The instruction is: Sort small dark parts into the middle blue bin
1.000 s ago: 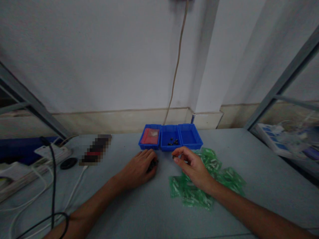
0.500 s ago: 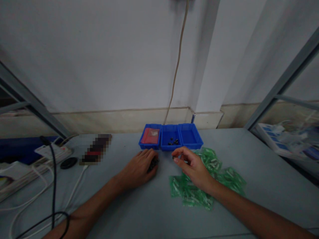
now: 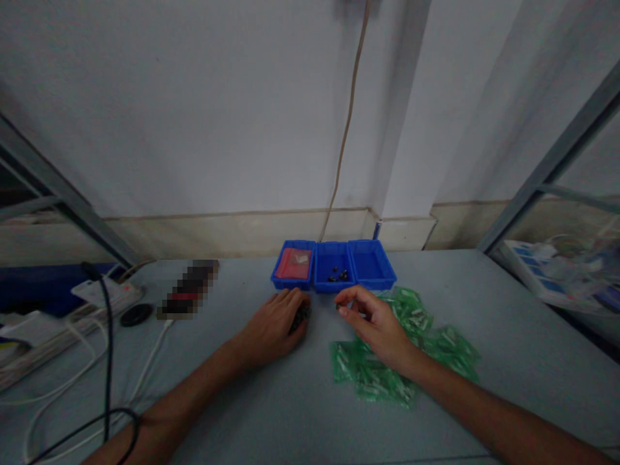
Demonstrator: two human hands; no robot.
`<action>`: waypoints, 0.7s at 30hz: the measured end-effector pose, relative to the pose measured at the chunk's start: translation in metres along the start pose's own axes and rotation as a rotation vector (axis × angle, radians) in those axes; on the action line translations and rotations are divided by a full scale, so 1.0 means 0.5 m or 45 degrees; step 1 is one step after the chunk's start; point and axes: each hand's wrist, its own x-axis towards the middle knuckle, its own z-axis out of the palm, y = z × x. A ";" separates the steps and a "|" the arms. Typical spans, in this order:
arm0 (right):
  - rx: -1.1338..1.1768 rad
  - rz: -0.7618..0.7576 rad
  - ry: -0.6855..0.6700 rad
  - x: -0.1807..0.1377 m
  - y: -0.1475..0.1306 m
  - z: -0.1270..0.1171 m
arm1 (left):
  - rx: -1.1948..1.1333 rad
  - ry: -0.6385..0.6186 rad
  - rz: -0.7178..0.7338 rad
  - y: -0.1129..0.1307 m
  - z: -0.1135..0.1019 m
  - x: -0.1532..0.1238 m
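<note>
I have my right grip (image 3: 374,323) pinching a small dark piece (image 3: 338,307) near the middle blue bin (image 3: 329,289), my left grip (image 3: 276,328) curled around a dark cluster (image 3: 301,316) at the surface (image 3: 271,413): seemingly single-piece handling, the next move calling for a light, steady pinch.

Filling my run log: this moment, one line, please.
left hand: curled around dark parts; right hand: pinching small piece; middle blue bin: dark bits inside

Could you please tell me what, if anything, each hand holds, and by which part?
The right hand pinches a tiny item, too small to tell by which part. The left hand curls around dark pieces; its hold is hidden.
</note>
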 end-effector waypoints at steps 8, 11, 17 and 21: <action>-0.012 0.011 -0.009 0.000 0.000 0.000 | -0.056 0.017 -0.031 0.003 0.001 -0.001; -0.014 0.016 -0.005 0.000 0.001 0.000 | -0.083 0.035 -0.049 0.002 0.005 -0.002; 0.001 0.029 -0.005 0.000 0.005 0.000 | -0.135 0.066 -0.069 -0.003 0.014 -0.004; 0.017 0.034 0.007 0.000 0.003 0.002 | -0.140 0.064 -0.066 -0.003 0.008 -0.004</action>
